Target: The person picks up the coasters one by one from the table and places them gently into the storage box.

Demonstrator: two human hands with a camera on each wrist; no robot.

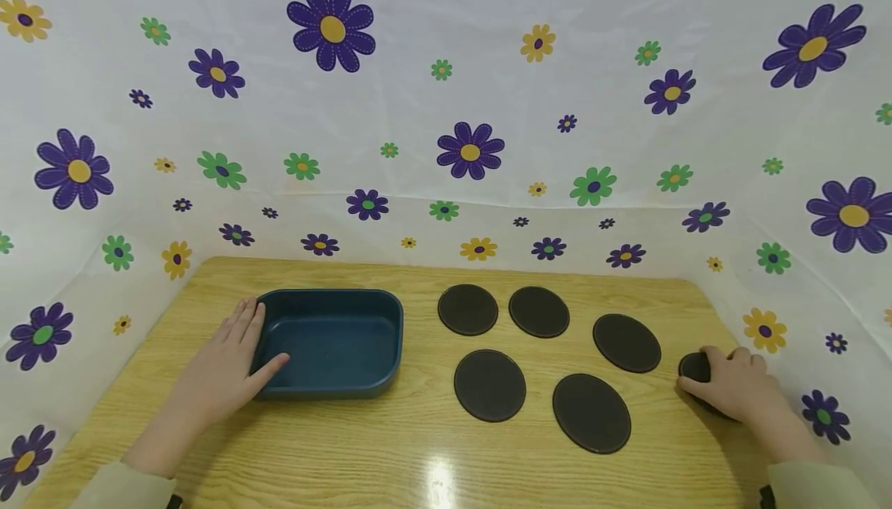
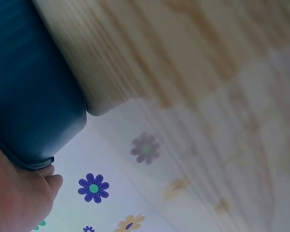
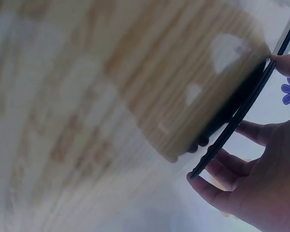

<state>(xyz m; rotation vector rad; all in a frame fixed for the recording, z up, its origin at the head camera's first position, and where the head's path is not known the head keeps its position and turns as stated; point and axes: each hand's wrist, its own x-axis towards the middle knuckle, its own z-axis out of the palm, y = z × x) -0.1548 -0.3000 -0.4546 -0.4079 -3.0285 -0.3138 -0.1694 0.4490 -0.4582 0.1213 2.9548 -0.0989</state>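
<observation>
Clock directions take the table (image 1: pixel 390 455) as the dial, with 12 o'clock away from you. Your right hand (image 1: pixel 740 381), near 3 o'clock, pinches a disc (image 1: pixel 695 368) by opposite edges and, judging by the gap in the right wrist view, probably tilts it slightly off the wood. Your left hand (image 1: pixel 233 358) rests at the left end of the tray (image 1: pixel 331 348), toward 9 o'clock, fingers straight, thumb spread over the inside. For a sound grip, set thumb and fingertips squarely across the thin rim, press evenly and level the disc before raising it; let the left hand steady the tray lightly. The disc, partly covered by your hand, seems round: no pointing end, no long axis. The tray's long axis runs from 9 to 3 o'clock. Five more discs (image 1: pixel 490 385) lie flat, well apart from it.
</observation>
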